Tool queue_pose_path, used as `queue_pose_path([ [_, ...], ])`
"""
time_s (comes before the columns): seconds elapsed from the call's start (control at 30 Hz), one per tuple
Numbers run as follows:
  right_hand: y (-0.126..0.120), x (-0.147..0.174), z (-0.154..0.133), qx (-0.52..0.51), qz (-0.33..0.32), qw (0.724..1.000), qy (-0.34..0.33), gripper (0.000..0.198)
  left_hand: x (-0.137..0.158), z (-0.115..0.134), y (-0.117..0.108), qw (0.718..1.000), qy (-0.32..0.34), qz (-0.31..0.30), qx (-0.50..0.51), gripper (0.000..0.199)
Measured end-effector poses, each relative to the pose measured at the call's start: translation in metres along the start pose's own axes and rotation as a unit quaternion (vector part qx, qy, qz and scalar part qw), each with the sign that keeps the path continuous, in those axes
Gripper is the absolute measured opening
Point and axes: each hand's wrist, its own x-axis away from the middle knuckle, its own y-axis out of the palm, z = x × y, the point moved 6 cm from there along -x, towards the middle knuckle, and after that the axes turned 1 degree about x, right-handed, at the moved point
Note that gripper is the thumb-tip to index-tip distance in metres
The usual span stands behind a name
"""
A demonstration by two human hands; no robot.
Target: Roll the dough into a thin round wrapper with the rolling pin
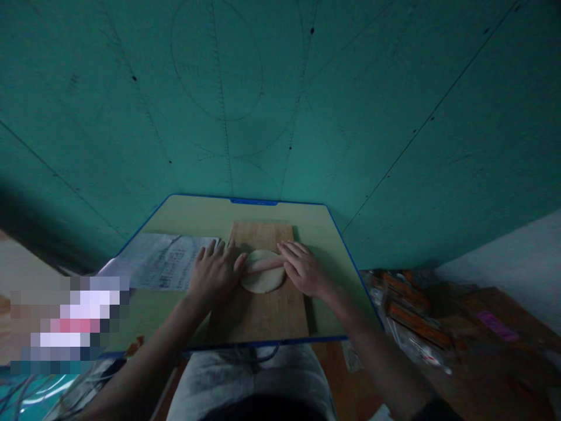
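Note:
A thin wooden rolling pin (264, 265) lies across a flat, round piece of pale dough (263, 283). The dough rests on a rectangular wooden board (263, 316). My left hand (217, 270) holds the pin's left end from above, with its fingers stretched forward and its thumb pointing towards the dough. On the other end of the pin my right hand (302, 269) is closed, its fingers over the pin at the dough's right edge. Both ends of the pin are hidden under my hands.
The board lies on a pale tabletop (197, 216) with a blue rim. A printed sheet (162, 263) lies left of my left hand. Behind the table stands a green wall (263, 117) with pencil marks. Packages (416, 321) and a cardboard box (495, 316) are on the right.

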Motion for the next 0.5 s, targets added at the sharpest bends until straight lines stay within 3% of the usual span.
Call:
queue_pose_path([
  [0.13, 0.009, -0.013, 0.004, -0.001, 0.012, 0.999, 0.036, 0.045, -0.018, -0.007, 0.002, 0.999, -0.006, -0.041, 0.011, 0.048],
  [0.37, -0.013, 0.053, -0.037, 0.016, 0.013, 1.000, -0.010, 0.055, 0.041, 0.016, -0.008, 0.999, 0.031, -0.015, 0.027, 0.043],
  [0.5, -0.008, 0.031, -0.020, 0.013, -0.005, 1.000, -0.002, 0.052, 0.010, 0.012, -0.007, 1.000, 0.002, -0.012, -0.021, 0.045],
])
